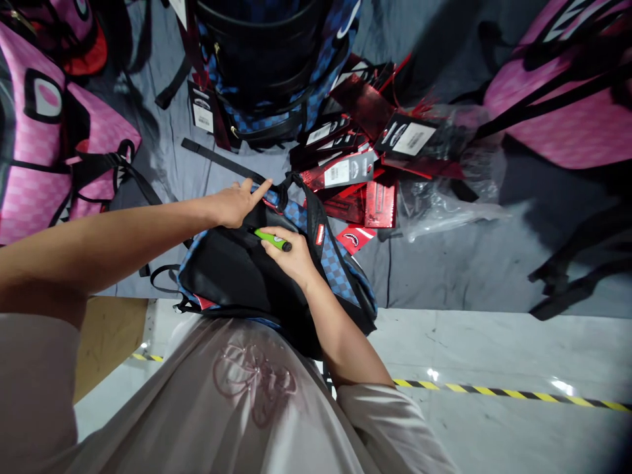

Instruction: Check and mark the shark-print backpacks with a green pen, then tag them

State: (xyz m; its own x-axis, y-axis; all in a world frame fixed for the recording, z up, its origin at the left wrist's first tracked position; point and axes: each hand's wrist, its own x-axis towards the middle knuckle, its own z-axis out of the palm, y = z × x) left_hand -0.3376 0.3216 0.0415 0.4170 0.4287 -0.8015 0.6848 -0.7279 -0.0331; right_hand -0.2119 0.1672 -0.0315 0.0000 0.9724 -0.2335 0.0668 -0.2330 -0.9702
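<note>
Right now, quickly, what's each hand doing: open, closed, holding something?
Left hand: open, some fingers spread, at the blue-and-black backpack.
Right hand: closed around a green pen-like tool.

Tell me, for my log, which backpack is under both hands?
The blue-checkered backpack, lying in the foreground. The other blue one is farther back; the pink ones are at the sides.
</note>
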